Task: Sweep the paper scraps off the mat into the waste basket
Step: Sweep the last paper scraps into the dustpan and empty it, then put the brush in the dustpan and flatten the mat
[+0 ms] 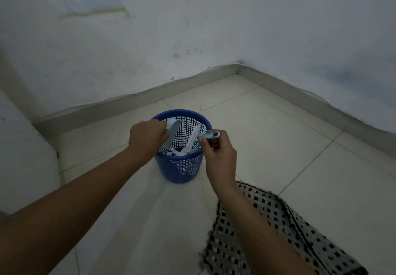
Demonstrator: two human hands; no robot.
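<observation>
Head view, looking down at a tiled floor corner. A blue mesh waste basket (182, 161) stands on the tiles, just ahead of both hands. The left hand (147, 137) grips a pale blue dustpan (173, 132), tipped steeply into the basket's mouth. The right hand (220, 155) is closed around the handle of a small pale blue brush (196, 138), its white bristles inside the rim. White paper scraps (179, 153) lie inside the basket, below both tools. A black-and-white checked mat (276, 232) lies on the floor to the lower right, under the right forearm.

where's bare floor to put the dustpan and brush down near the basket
Bare tile lies right of the basket toward the wall, above the mat, and in front between the forearms. Crowded: the basket mouth, with dustpan and brush.
</observation>
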